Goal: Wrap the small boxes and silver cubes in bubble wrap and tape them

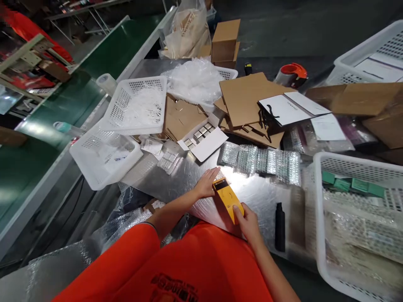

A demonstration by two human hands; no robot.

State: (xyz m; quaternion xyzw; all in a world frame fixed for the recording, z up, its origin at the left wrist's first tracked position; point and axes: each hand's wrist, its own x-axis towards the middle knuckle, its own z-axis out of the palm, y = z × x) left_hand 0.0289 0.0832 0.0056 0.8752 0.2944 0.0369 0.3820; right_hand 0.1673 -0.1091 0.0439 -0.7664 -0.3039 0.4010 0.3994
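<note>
Right hand (249, 221) grips yellow device (228, 199); left hand (206, 184) open; white bag (285, 111) reads "CHANEL"

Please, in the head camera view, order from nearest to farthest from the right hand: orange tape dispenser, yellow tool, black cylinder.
From the right hand:
1. Yellow tool, held in it.
2. Black cylinder, right of the hand.
3. Orange tape dispenser, far back, right side.
</note>
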